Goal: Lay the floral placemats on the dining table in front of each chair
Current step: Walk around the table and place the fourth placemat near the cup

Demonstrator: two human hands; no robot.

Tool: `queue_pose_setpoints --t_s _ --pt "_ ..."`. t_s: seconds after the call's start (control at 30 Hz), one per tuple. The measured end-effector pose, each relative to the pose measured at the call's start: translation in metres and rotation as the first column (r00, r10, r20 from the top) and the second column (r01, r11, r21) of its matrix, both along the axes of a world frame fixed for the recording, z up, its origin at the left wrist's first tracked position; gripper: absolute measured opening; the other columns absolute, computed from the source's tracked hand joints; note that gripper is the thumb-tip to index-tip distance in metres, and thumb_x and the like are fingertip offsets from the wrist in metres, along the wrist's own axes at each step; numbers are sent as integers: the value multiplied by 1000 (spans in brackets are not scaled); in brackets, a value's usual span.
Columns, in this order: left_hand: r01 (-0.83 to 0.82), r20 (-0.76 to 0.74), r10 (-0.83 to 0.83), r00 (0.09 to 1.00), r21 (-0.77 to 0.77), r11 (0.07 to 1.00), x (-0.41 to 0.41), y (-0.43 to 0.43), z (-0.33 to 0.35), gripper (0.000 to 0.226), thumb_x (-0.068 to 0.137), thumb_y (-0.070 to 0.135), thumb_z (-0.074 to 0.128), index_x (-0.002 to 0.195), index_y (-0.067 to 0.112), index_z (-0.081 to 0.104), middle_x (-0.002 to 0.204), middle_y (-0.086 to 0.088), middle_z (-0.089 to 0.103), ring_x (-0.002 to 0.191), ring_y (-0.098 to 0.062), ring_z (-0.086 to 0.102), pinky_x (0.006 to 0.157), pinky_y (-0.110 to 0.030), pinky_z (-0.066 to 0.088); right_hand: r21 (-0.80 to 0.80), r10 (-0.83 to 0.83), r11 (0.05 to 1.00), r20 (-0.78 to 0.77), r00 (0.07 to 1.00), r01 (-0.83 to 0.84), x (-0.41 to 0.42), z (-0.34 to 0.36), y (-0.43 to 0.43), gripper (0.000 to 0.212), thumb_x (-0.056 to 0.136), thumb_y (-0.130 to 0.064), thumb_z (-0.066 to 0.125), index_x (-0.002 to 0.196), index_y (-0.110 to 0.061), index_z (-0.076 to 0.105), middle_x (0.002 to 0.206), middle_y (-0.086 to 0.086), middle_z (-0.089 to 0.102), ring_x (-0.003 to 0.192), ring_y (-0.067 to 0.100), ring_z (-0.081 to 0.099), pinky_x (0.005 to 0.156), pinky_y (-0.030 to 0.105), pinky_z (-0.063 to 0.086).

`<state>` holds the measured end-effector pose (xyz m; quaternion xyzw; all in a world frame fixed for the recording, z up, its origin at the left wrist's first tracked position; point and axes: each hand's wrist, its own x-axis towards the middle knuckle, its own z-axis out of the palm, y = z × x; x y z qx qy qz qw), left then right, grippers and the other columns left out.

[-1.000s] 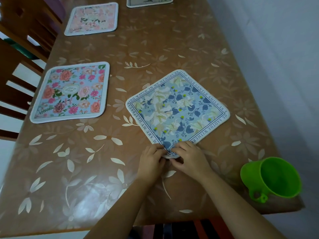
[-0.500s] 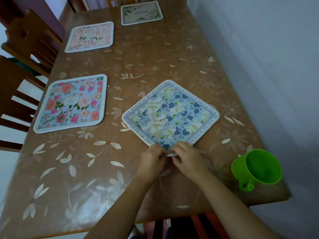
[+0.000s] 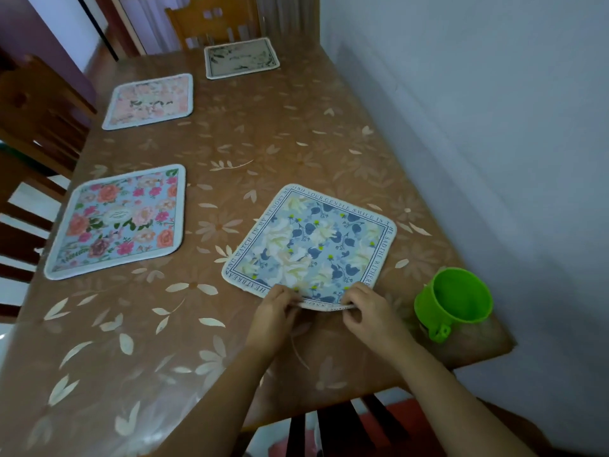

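At 6 o'clock, nearest the person, a chair back (image 3: 329,430) showed below the near edge of the dining table (image 3: 263,143). Just beyond it the left hand (image 3: 273,316) and right hand (image 3: 369,311) were close together, each pinching the near edge of the blue floral placemat (image 3: 313,245) between curled fingers and thumb, with that edge raised slightly off the surface. The rest of the mat lay flat and a little askew, reaching toward 12 o'clock from the hands. A green cup (image 3: 454,301) stood at 3 o'clock of the right hand, near the table's corner and apart from the mat. At 10 o'clock lay a rose-patterned placemat (image 3: 122,222), flat by the left edge before a wooden chair (image 3: 39,107). Farther along that side, toward 11 o'clock, lay a pale pink placemat (image 3: 150,100). At 12 o'clock a beige placemat (image 3: 240,57) sat at the far end in front of another chair (image 3: 211,24).
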<state>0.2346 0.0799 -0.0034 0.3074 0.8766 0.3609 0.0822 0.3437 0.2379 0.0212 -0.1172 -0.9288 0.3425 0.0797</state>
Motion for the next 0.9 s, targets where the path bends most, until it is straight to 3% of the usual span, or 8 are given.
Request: queue_pose_setpoints --t_s 0.23,0.37,0.47,0.53,0.6,0.67,0.77,0.9 --pt "-11 47 9 999 42 999 -9 0 3 9 67 -4 74 71 1 68 74 -11 61 64 -14 55 63 -2 37 -2 -54 999 29 998 54 8 -7 -6 10 77 4 57 80 -6 58 87 8 58 77 29 55 69 45 48" --pt "-21 50 21 999 -7 1000 -11 -12 5 7 68 -4 73 71 1 68 72 -4 57 67 -20 58 61 -12 36 47 -44 998 42 998 42 3 -12 -12 9 79 0 58 82 -7 61 88 6 63 79 29 57 76 45 47" --pt "-70 27 70 997 -27 997 -7 -26 8 8 67 -2 74 67 2 67 66 6 49 63 -15 52 57 -12 33 40 -38 999 39 999 36 -5 -9 -18 9 79 1 59 82 -7 62 90 4 64 76 23 61 70 29 48" --pt "-96 34 97 995 -9 995 -3 -37 10 13 66 -1 75 63 3 63 62 13 43 58 -12 48 56 -7 34 40 -16 999 38 999 15 -10 -3 -23 9 78 2 60 81 -6 62 89 4 64 73 19 61 62 8 37" --pt "-131 41 130 991 9 991 2 -45 13 17 66 0 76 61 5 61 61 14 42 55 -8 45 56 -2 34 70 19 997 23 1000 -20 -15 2 -27 10 77 2 61 81 -7 62 89 2 64 73 14 57 65 0 32" --pt "-163 47 161 986 27 986 6 -49 15 17 67 2 77 61 6 61 62 13 43 56 -9 46 55 -3 34 70 90 994 -14 996 -89 -22 6 -33 9 77 1 61 83 -6 62 90 4 62 79 15 57 69 6 35" --pt "-173 49 171 984 51 984 8 -47 19 14 70 6 76 67 4 62 66 7 47 61 -12 48 56 -6 35 108 228 969 -53 972 -222 -33 10 -49 6 80 -4 61 86 -3 62 89 10 61 82 22 58 72 29 46" --pt "-173 79 169 983 49 984 10 -43 23 12 73 9 73 79 7 63 79 0 55 71 -12 51 61 -10 37 168 259 955 -79 963 -243 -39 11 -61 7 77 1 61 83 -2 62 84 12 61 78 27 59 67 35 49"
